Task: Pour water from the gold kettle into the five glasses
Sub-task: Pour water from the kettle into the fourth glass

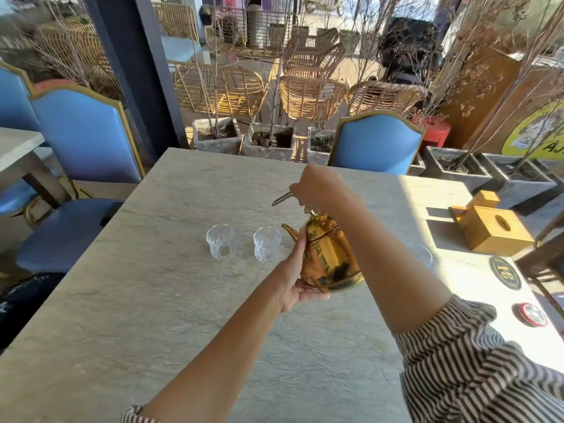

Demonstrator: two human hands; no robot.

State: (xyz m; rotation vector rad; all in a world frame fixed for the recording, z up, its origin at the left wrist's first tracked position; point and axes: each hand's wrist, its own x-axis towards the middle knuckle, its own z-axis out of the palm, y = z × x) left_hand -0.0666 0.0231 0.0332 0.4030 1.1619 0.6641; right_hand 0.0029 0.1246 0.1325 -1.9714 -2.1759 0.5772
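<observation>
The gold kettle hangs above the grey stone table, tilted with its spout toward the left. My right hand grips its handle from above. My left hand cups the kettle's underside and left flank. Two clear cut glasses stand on the table: one further left, one just left of the spout tip. A third glass shows partly behind my right forearm. Other glasses are hidden by the kettle and arms. No stream of water is visible.
A wooden tissue box sits at the table's right side, with a round dark coaster and a red-rimmed disc nearer the right edge. Blue chairs stand at the far and left sides. Stone planters line the floor beyond.
</observation>
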